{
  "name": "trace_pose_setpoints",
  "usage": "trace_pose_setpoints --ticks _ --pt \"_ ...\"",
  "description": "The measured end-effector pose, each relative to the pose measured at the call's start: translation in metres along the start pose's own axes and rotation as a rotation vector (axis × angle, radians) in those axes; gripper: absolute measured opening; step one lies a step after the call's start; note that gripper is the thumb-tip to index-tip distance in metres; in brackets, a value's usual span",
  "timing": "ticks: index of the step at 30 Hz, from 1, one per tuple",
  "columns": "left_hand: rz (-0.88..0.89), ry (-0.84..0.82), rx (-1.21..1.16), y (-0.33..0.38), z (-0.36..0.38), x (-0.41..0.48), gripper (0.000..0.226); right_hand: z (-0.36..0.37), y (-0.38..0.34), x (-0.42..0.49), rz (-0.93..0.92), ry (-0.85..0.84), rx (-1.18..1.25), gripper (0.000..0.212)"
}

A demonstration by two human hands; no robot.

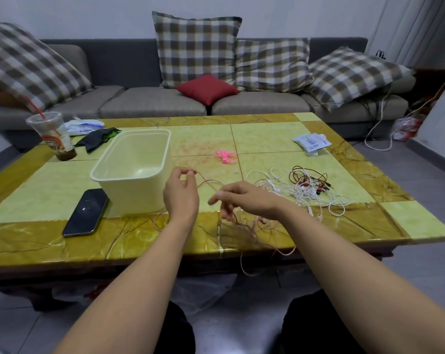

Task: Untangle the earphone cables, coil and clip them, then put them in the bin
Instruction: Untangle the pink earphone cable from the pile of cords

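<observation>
Over the tiled table (267, 139), sofa (152, 100) behind, left hand (181, 198) and right hand (244, 198) grip cable (207, 181).

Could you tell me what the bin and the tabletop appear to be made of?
The bin looks like matte cream plastic: thin rolled rim, smooth uniform walls. The tabletop looks like polished stone or glazed tile, perhaps marble: glossy reflections, veining, grout-like lines.

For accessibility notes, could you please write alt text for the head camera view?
The left hand and right hand hold a pink cable over a table. A cream bin stands left of them; tangled white and brown cables lie to the right.
</observation>
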State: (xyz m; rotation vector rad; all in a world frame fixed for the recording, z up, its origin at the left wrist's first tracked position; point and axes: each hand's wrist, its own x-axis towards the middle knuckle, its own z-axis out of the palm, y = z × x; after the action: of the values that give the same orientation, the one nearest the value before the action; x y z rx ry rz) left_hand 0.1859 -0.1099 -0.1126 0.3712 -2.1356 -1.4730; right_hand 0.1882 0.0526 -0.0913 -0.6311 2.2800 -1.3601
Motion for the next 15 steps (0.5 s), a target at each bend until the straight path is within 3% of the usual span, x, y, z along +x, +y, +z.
trace_pose_setpoints --ticks 2,5,9,12,15 --pt "-0.088 0.113 0.001 -0.004 -0.008 0.007 0.018 -0.006 0.005 0.000 0.041 0.012 0.039 0.029" --pt "-0.161 0.184 0.089 -0.010 -0.018 0.012 0.020 -0.018 0.011 -0.003 0.096 0.209 0.057 0.026" --pt "-0.184 -0.010 0.362 -0.017 -0.016 0.009 0.022 -0.020 0.019 -0.004 0.103 0.333 0.001 0.022" --pt "0.121 -0.081 0.688 -0.016 -0.011 0.003 0.043 -0.019 0.019 -0.001 0.110 0.382 -0.095 0.022" --pt "0.540 -0.272 0.505 -0.001 -0.003 -0.008 0.056 -0.017 0.021 0.002 0.110 0.407 -0.206 0.022"
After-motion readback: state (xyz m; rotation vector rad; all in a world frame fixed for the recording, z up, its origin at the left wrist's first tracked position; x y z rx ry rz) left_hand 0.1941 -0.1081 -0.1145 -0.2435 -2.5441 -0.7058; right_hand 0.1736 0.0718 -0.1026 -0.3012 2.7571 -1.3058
